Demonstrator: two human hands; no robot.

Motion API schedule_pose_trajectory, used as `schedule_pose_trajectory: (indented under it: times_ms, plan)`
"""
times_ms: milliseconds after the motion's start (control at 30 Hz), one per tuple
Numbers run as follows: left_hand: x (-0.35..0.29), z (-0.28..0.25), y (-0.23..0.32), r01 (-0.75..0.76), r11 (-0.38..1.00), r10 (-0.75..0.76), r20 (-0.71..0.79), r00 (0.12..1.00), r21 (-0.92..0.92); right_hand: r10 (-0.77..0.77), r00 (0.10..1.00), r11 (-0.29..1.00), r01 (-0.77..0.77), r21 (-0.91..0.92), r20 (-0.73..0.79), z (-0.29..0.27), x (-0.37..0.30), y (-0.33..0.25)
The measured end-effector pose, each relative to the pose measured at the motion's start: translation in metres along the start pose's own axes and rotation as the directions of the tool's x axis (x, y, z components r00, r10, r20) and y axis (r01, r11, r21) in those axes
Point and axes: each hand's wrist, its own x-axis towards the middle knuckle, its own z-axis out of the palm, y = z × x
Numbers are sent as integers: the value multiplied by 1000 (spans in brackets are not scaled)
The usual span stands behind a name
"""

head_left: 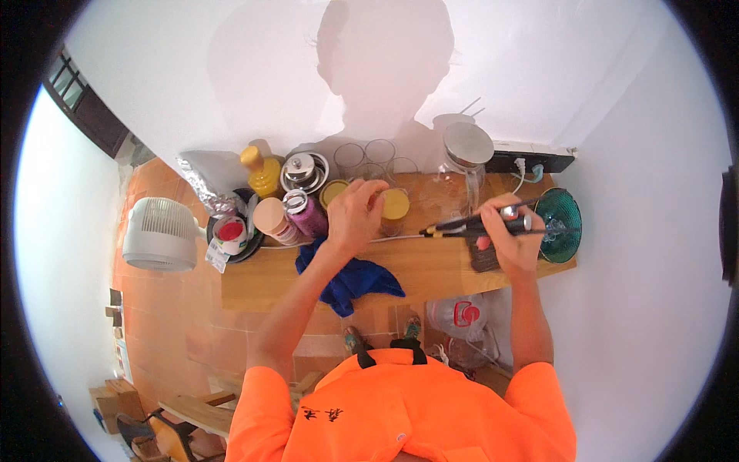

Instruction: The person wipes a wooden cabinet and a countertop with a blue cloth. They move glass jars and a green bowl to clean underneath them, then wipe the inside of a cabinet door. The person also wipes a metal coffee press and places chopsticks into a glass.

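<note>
Hand on yellow-lidded jar

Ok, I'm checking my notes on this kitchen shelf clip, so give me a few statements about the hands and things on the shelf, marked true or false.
1. The right hand holds a black pen-like tool. True.
2. The left hand rests flat on the blue cloth. False: it is on a yellow-lidded jar, above the cloth.
3. A white fan sits left of the wooden shelf. True.
4. The green glass dish stands at the shelf's left end. False: it is at the right end.
</note>
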Motion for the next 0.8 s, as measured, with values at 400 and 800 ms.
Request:
schedule_pose_trajectory:
  times_ms: [400,800]
  plan:
    - [21,24,2,43,999,-44,-58,997,-5,45,999,993,-45,112,3,-20,9,11]
    - [-106,-22,-9,14,999,-20,-181,983,-35,-506,857,816,512,-268,95,67,83,15]
